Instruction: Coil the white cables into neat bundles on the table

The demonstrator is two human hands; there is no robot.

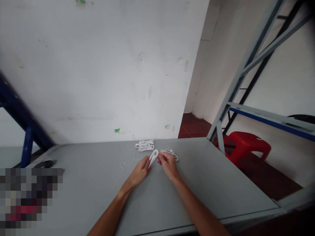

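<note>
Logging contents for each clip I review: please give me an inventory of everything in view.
Held cable bundle: 1, white, in the left hand
Back cable bundles: exact count unclear, white, by the table's far edge
Right cable bundle: at least 1, white, behind the right hand
Thin strands: 2, white, left of the left hand
Table: 1, grey, under the hands
Wall: white, beyond the table
Frame: 1, blue, far left
Rack: 1, grey and blue, right
Stool: 1, red, right
Floor: red-brown, right
Dark objects: 2, black, left table edge and right rack
Pixelated corner: unreadable, lower left
Left hand, right hand: 2, bare, centre
</note>
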